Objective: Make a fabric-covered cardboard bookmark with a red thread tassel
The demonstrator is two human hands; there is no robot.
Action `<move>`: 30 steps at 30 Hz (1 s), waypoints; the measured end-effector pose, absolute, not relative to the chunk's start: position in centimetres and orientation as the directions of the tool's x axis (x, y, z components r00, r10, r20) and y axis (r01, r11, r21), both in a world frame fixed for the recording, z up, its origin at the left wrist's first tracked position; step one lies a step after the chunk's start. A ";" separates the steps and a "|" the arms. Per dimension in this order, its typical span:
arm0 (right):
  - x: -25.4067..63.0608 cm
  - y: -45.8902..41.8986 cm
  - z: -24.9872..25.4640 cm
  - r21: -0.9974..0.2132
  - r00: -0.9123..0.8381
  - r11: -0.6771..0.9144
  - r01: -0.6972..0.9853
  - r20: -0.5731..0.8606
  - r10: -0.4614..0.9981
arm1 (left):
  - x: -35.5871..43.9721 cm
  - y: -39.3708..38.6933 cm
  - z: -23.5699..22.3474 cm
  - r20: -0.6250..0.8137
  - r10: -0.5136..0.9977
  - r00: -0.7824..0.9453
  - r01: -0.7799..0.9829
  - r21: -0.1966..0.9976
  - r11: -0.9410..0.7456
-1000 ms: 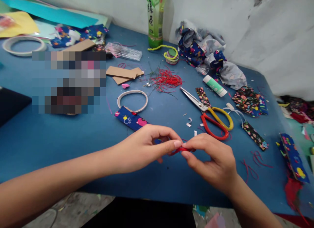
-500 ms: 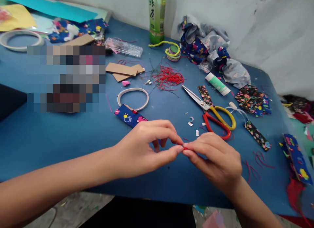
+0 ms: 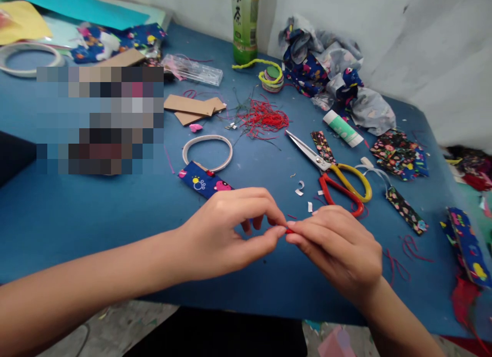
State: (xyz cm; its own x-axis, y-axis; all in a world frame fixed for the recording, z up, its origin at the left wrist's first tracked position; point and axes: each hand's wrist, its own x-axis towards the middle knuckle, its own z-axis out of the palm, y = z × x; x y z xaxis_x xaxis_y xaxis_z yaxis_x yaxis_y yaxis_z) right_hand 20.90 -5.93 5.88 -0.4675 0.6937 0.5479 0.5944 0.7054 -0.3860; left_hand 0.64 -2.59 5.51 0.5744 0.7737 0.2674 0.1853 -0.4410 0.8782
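My left hand (image 3: pixel 230 234) and my right hand (image 3: pixel 342 246) meet fingertip to fingertip above the front of the table. Between their pinched thumbs and forefingers is a small red piece (image 3: pixel 289 231), mostly covered, perhaps ribbon or cord. Partly behind my left hand lies a blue patterned fabric strip (image 3: pixel 202 181) with a bit of red at its upper edge. Scissors (image 3: pixel 332 172) with one yellow and one red handle rest beyond my right hand, blades pointing away to the left. Small white scraps (image 3: pixel 299 188) lie close to them.
A tangle of red threads (image 3: pixel 265 116), a tape roll (image 3: pixel 183 151), cardboard strips (image 3: pixel 188 105) and a glue stick (image 3: pixel 343 129) lie farther back. A green bottle (image 3: pixel 245 28) and crumpled fabric (image 3: pixel 326 59) stand against the wall. Black floral pieces (image 3: pixel 397 152) are at right.
Both hands keep pinching the small red piece, with barely any movement. My right hand has shifted very slightly, and the camera view has moved a little.
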 end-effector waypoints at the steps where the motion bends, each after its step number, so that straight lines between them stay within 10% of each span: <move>1: 20.9 -6.0 5.9 -0.387 -0.466 0.707 0.592 0.552 0.692 | 0.6 -2.6 5.5 0.247 0.780 0.576 0.180 0.892 -0.415; 17: 20.8 -5.9 6.1 -0.286 -0.502 0.742 0.606 0.586 0.636 | 0.4 -2.5 5.4 0.489 0.646 0.586 0.240 0.657 -0.714; 30: 20.8 -6.0 6.2 -0.292 -0.496 0.736 0.611 0.583 0.643 | 0.3 -2.4 5.6 0.489 0.643 0.589 0.181 0.696 -0.695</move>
State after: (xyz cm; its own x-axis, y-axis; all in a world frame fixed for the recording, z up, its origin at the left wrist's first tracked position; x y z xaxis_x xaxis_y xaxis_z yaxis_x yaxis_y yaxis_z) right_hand 20.84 -5.97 6.18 -0.4960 0.6433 0.5832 0.6107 0.7359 -0.2923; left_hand 0.34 -2.44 5.59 0.5893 0.6432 0.4889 0.1807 -0.6947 0.6962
